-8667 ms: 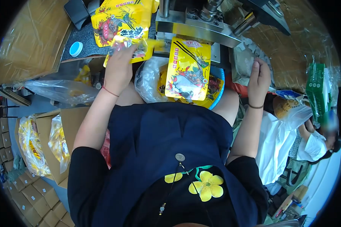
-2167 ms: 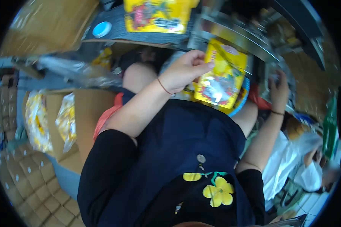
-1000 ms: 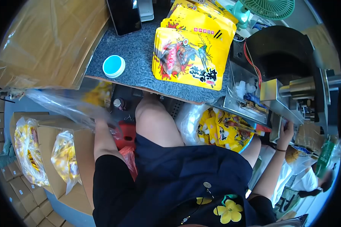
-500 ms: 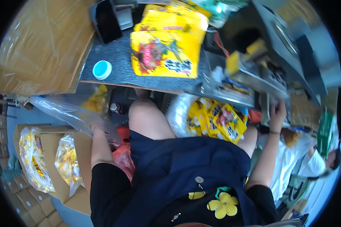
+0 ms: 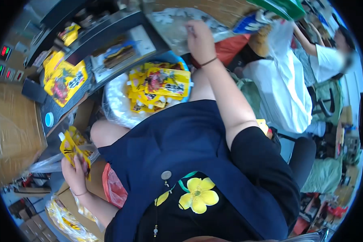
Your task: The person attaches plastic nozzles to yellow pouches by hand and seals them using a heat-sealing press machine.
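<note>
Our left hand point(image 5: 74, 175) clasps a spouted pouch point(image 5: 70, 145) low, perhaps sparing its spout point(image 5: 61, 136); our right hand point(image 5: 201, 41) curls, grip unclear.

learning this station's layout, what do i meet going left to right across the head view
Blue-topped round tub, left hand holding yellow packaging, lower red plastic bag, right hand, white sack, co-worker's white top.
</note>
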Action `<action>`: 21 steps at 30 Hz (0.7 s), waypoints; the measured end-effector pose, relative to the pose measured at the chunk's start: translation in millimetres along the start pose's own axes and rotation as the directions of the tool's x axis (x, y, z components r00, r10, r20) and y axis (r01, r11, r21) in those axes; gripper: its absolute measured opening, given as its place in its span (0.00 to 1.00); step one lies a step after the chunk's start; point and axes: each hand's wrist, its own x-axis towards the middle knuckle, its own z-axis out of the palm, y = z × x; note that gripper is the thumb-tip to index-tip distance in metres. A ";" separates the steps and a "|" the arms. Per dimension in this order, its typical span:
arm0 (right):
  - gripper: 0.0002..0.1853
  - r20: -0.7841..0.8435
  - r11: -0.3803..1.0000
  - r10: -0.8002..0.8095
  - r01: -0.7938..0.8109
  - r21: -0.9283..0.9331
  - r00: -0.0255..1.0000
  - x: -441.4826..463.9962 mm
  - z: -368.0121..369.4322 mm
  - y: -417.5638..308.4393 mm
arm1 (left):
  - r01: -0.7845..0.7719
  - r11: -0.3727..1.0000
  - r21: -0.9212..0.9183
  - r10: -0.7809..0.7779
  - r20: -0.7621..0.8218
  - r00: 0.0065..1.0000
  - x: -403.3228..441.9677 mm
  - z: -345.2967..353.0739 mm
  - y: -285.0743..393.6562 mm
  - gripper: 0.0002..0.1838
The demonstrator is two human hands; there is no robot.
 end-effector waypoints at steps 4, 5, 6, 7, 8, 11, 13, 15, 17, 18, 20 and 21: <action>0.14 -0.067 0.996 -0.081 0.084 0.041 0.994 -50.5 -29.9 -26.6 | -0.467 0.859 -0.207 0.354 -0.418 0.837 -1.5 49.0 132.6 0.07; 0.14 -0.034 0.993 -0.065 0.068 0.100 0.997 -65.8 -36.7 -36.3 | -0.575 0.802 -0.160 0.453 -0.465 0.761 2.1 63.6 157.8 0.07; 0.14 -0.001 0.986 -0.051 0.050 0.158 0.999 -81.3 -44.4 -44.4 | -0.707 0.707 0.008 0.637 -0.441 0.632 9.1 76.5 178.3 0.08; 0.13 0.075 0.981 -0.022 0.007 0.192 0.997 -100.2 -52.7 -50.3 | -0.727 0.686 0.032 0.678 -0.391 0.622 15.6 95.3 200.0 0.09; 0.12 0.150 0.973 0.005 -0.039 0.226 0.989 -119.7 -60.9 -54.1 | -0.747 0.663 0.056 0.716 -0.340 0.610 24.6 117.7 219.6 0.10; 0.10 0.256 0.951 0.118 -0.183 0.250 0.959 -172.4 -95.3 -54.4 | -0.820 0.568 0.067 0.816 -0.180 0.550 67.0 198.4 262.6 0.12; 0.09 0.236 0.945 0.205 -0.255 0.205 0.950 -202.9 -123.4 -46.6 | -0.741 0.666 0.091 0.713 0.217 0.667 83.6 271.5 258.2 0.16; 0.08 0.256 0.927 0.324 -0.360 0.106 0.911 -225.9 -162.3 -41.4 | -0.657 0.746 0.109 0.541 0.477 0.693 87.4 337.2 237.9 0.24; 0.07 0.286 0.882 0.469 -0.460 -0.103 0.836 -252.2 -199.9 -30.4 | -0.690 0.717 0.098 0.556 0.517 0.651 94.7 361.5 222.1 0.28; 0.06 0.275 0.835 0.549 -0.507 -0.215 0.789 -263.7 -218.2 -25.7 | -0.721 0.689 0.069 0.582 0.541 0.608 103.5 365.6 217.7 0.28; 0.05 0.230 0.698 0.705 -0.600 -0.391 0.670 -291.3 -251.8 -16.1 | -0.741 0.671 -0.011 0.620 0.557 0.553 108.2 360.2 220.3 0.28; 0.05 0.218 0.647 0.748 -0.615 -0.451 0.627 -300.5 -268.1 -15.2 | -0.728 0.682 -0.065 0.633 0.550 0.544 109.8 348.9 223.9 0.28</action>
